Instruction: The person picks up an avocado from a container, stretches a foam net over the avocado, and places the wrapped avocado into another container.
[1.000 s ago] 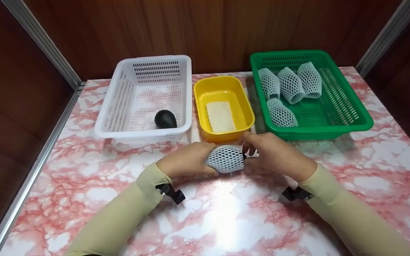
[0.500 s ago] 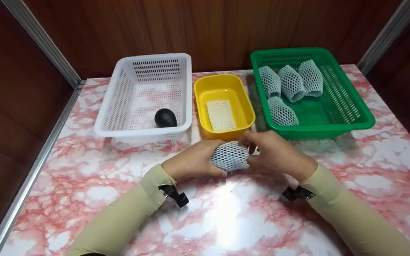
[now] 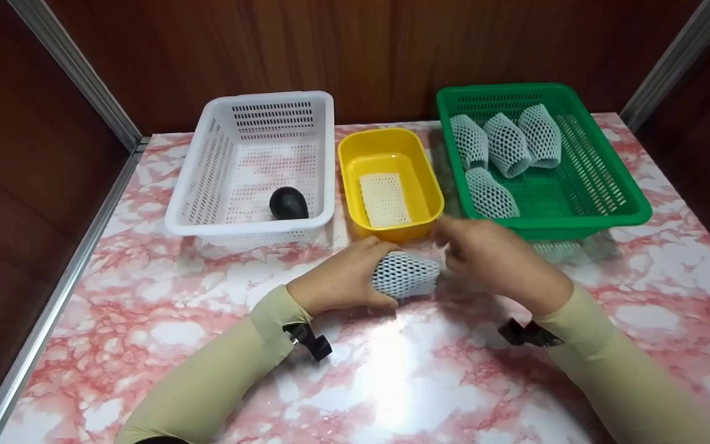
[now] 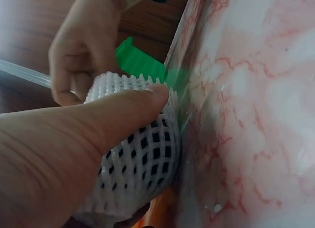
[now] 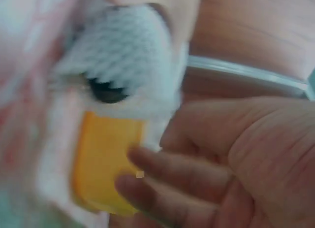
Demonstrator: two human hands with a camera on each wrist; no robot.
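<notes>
In the head view my left hand (image 3: 346,277) grips a dark avocado (image 5: 109,92) inside a white foam net sleeve (image 3: 405,275), just in front of the yellow tub. Its thumb lies across the netting in the left wrist view. At the sleeve's right end, the right wrist view shows the avocado's dark tip in the net's opening. My right hand (image 3: 497,259) is to the right of the sleeve, apart from it, fingers loosely bent with nothing between them. Another dark avocado (image 3: 288,203) lies in the white basket (image 3: 250,228).
The yellow tub (image 3: 392,232) holds flat foam net sleeves (image 3: 386,198). To its right, a green basket (image 3: 577,225) contains several net-wrapped pieces (image 3: 507,145). Wooden panels stand behind and at both sides of the marbled table (image 3: 207,370).
My right hand has let go of the sleeve's end and drawn away to the right. My left hand has shifted slightly right with the sleeved avocado. The net now reaches further past the avocado's tip.
</notes>
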